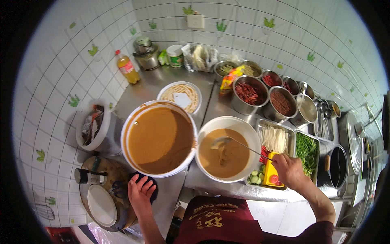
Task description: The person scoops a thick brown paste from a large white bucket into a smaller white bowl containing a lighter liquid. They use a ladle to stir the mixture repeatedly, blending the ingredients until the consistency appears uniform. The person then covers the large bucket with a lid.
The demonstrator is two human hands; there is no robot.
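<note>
My right hand (288, 171) grips the thin metal handle of a ladle (252, 148). Its bowl dips into thin brown sauce (214, 160) inside a white plastic tub (254, 134). To the left, touching or almost touching that tub, stands a larger white bucket (125, 152) of thick, smooth brown paste (152, 135). Paste is smeared around its inner rim. My left hand (141, 190) holds nothing, palm up with fingers apart, just below the bucket's near side. A dark round object (154, 192) lies partly hidden behind it.
A paste-smeared lid (195, 94) lies behind the bucket. Trays of enoki mushrooms (274, 138) and chopped greens (305, 152) sit beside the tub, with a yellow container (270, 174). Steel pots of dried chillies (248, 93) stand behind. A soda bottle (128, 67) is at back left.
</note>
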